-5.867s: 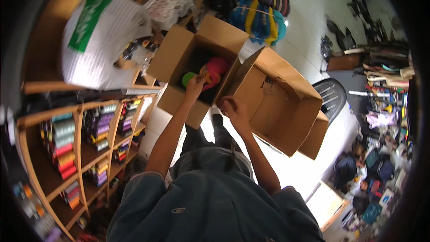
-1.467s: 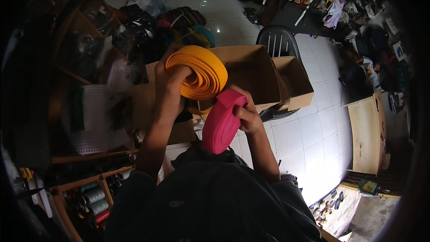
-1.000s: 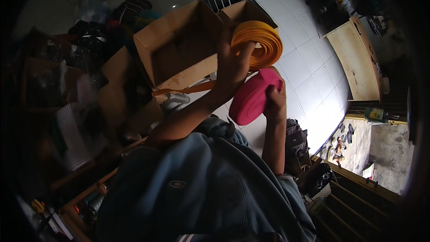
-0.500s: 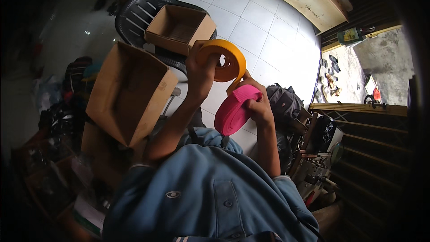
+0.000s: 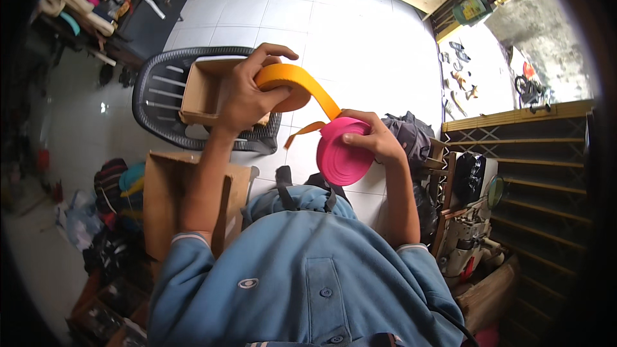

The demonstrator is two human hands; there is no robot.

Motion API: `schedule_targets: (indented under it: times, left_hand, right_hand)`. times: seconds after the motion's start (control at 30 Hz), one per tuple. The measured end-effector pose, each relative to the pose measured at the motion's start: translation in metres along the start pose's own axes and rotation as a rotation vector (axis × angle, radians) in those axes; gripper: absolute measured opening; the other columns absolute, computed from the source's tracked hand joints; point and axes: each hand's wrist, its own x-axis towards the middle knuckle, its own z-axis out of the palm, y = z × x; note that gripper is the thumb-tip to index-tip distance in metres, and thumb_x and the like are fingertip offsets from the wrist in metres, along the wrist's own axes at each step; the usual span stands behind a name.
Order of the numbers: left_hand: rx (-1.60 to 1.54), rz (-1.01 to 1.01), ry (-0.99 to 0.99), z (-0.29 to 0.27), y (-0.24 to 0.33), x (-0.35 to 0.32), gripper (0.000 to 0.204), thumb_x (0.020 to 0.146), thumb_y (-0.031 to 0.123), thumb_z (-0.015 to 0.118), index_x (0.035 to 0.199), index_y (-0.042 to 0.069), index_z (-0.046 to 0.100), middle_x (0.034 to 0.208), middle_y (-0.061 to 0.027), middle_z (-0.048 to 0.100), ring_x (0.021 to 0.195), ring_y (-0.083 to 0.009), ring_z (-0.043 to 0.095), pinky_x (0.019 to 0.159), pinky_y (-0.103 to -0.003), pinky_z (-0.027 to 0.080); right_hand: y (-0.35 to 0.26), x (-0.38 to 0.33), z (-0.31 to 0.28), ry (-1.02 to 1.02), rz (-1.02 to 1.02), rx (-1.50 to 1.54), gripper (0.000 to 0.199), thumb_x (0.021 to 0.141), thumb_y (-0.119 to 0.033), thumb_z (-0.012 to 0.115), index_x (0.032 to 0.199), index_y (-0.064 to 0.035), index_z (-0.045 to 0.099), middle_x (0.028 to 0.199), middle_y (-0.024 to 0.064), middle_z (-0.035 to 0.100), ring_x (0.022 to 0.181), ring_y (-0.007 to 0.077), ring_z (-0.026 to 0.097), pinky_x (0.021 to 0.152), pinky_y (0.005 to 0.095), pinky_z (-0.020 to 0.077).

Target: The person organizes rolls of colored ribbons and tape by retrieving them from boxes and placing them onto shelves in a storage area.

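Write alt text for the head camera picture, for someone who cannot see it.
Seen from above, a person's left hand holds an orange roll of strap with its end hanging loose, and the right hand holds a pink roll. Below lie a white tiled floor, a dark plastic chair bearing a small cardboard box, and a larger box.

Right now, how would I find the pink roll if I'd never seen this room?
Start at the black plastic chair on the white tiled floor, with a small cardboard box on its seat. Just right of it the person holds two rolls of strap. The pink roll is in the right hand: flat, round and bright pink, lower than the orange roll in the left hand, whose loose end hangs down.
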Motion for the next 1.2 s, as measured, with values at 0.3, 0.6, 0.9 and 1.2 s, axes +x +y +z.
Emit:
schedule_targets:
  times: [0.3, 0.6, 0.9, 1.2]
  left_hand:
    - [0.233, -0.016, -0.297, -0.033, 0.014, 0.118, 0.055, 0.061, -0.009, 0.062, 0.113, 0.004, 0.051, 0.088, -0.0069, 0.061, 0.082, -0.0115, 0.063, 0.076, -0.022, 0.051]
    - [0.180, 0.176, -0.239, 0.010, -0.003, 0.245, 0.041, 0.066, -0.009, 0.054, 0.106, 0.000, 0.057, 0.095, -0.0090, 0.064, 0.085, -0.0140, 0.063, 0.080, -0.027, 0.051]
    - [0.446, 0.347, -0.559, 0.069, -0.009, 0.349, 0.036, 0.060, -0.011, 0.070, 0.093, 0.003, 0.069, 0.075, -0.0086, 0.064, 0.062, -0.0178, 0.056, 0.062, -0.027, 0.046]
    - [0.268, 0.222, -0.267, 0.015, -0.056, 0.411, 0.038, 0.062, -0.011, 0.063, 0.098, 0.002, 0.066, 0.090, -0.0109, 0.069, 0.082, -0.0178, 0.068, 0.077, -0.026, 0.054]
  right_hand:
    - [0.055, 0.014, -0.142, 0.048, -0.170, 0.304, 0.052, 0.072, -0.033, 0.073, 0.104, 0.0056, 0.061, 0.093, 0.0073, 0.063, 0.085, 0.0142, 0.059, 0.078, 0.0264, 0.0461]
    - [0.064, 0.069, -0.255, -0.128, -0.027, 0.346, 0.045, 0.072, -0.035, 0.074, 0.093, 0.0043, 0.066, 0.132, 0.0218, 0.050, 0.100, 0.0262, 0.059, 0.092, 0.0337, 0.0428]
    - [-0.082, 0.182, -0.301, -0.360, -0.488, 0.017, 0.039, 0.072, -0.031, 0.074, 0.092, 0.0010, 0.065, 0.112, 0.0213, 0.057, 0.099, 0.0265, 0.056, 0.085, 0.0350, 0.0424]
    - [-0.079, 0.260, -0.356, -0.317, -0.378, 0.175, 0.053, 0.067, -0.044, 0.073, 0.086, 0.0042, 0.063, 0.082, 0.0143, 0.060, 0.080, 0.0218, 0.052, 0.071, 0.0320, 0.0395]
